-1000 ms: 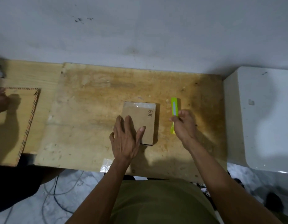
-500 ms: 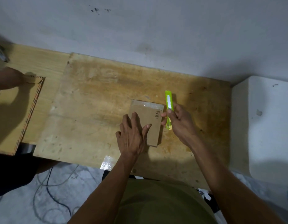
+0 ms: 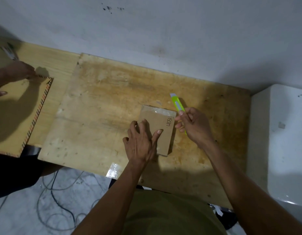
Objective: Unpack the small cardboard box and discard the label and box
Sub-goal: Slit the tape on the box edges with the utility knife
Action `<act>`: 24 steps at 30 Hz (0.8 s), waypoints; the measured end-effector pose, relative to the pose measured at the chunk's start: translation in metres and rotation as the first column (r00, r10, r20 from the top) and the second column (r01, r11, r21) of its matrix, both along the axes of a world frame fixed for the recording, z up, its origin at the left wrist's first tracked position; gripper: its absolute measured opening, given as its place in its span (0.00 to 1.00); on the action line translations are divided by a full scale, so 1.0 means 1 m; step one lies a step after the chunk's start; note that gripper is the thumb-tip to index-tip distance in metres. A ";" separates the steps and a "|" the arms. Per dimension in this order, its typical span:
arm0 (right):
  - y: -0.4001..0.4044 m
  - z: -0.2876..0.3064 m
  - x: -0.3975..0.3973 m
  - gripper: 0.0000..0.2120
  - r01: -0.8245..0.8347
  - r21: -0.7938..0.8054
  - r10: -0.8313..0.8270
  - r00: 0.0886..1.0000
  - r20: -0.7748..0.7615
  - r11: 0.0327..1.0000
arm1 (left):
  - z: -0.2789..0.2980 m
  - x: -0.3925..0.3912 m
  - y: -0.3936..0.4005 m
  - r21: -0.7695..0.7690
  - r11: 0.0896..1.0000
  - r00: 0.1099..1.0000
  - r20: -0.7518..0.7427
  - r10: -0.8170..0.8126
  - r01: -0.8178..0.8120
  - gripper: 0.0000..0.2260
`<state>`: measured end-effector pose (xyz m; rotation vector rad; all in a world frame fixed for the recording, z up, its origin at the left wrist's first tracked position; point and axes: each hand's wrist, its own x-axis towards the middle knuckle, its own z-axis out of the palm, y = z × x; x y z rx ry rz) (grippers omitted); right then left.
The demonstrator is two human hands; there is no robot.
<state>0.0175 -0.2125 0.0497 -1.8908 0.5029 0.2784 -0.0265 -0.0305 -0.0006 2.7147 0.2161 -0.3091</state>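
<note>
A small flat cardboard box (image 3: 163, 122) lies on the worn plywood table (image 3: 99, 126), with clear tape across its far edge and handwriting near its right side. My left hand (image 3: 141, 141) rests flat on the box's near left part, fingers spread. My right hand (image 3: 193, 126) grips a bright green utility knife (image 3: 177, 104) just right of the box, its tip pointing away toward the wall. No blade shows at the tip.
Another person's hand (image 3: 13, 73) holds a large brown envelope-like sheet with a striped border (image 3: 23, 116) at the left. A white appliance (image 3: 282, 141) stands against the table's right side. Cables (image 3: 62, 200) lie on the floor below the front edge.
My right hand picked the green knife up off the table and brought it beside the box's right edge. My left hand stayed on the box. The other person's hand moved onto the striped sheet.
</note>
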 end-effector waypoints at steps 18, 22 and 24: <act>-0.021 -0.006 0.043 0.14 -0.475 -0.517 0.629 0.759 0.167 0.712 | -0.010 -0.001 0.002 -0.051 0.998 1.000 0.020 -0.024 0.025 0.31; -0.018 -0.006 0.050 0.16 -0.508 -0.567 0.721 0.649 0.242 0.648 | -0.011 -0.002 0.001 -0.023 0.999 0.999 0.022 -0.024 0.024 0.31; -0.017 -0.009 0.056 0.17 -0.533 -0.570 0.752 0.606 0.258 0.625 | -0.011 -0.002 0.001 -0.032 0.999 1.000 0.026 -0.017 0.018 0.31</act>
